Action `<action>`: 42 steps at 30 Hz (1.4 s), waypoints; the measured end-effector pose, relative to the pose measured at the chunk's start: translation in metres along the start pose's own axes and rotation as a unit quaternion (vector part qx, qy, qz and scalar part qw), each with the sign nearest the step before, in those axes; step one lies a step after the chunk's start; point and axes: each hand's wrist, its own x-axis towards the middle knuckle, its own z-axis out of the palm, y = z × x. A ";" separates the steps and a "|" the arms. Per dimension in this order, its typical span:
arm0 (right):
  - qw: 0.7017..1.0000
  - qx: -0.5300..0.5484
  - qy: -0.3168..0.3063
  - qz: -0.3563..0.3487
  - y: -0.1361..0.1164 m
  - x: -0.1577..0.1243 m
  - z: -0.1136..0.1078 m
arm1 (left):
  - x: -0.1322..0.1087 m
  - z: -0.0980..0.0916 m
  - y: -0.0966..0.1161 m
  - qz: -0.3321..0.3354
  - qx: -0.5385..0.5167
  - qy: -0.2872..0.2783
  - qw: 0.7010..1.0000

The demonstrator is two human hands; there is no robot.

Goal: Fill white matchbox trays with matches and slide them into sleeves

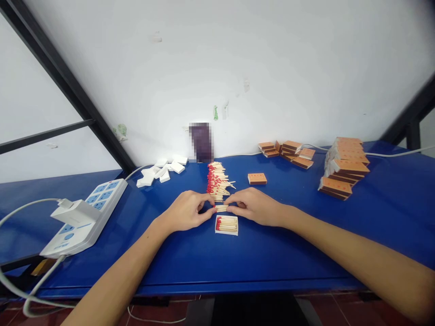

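Observation:
Between my two hands lies a small bunch of matches (221,208) on the blue table. My left hand (189,210) pinches the red-headed ends with thumb and fingers. At the plain wooden ends, the thumb and forefinger of my right hand (251,207) close on the same bunch. Just in front of them, nearer to me, a white matchbox tray (226,232) holds a layer of matches with red heads to the left. Beyond my fingertips stretches a long pile of loose matches (217,179), heads mostly to the left.
A single orange matchbox (257,179) lies right of the pile. White matchbox trays (161,171) are heaped at the back left. Matchboxes are stacked at the right (345,167), others scattered along the wall (288,151). A power strip (84,222) with a plugged-in charger occupies the left side.

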 end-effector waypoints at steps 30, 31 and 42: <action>0.999 -0.025 0.026 0.019 0.000 0.002 0.006 | 0.002 0.002 0.005 -0.009 0.004 -0.018 1.000; 0.999 -0.026 0.026 0.020 0.000 0.002 0.006 | 0.002 0.002 0.006 -0.008 0.004 -0.017 1.000; 0.999 -0.026 0.020 0.023 -0.002 0.002 0.004 | 0.002 0.003 0.005 -0.003 0.011 -0.006 1.000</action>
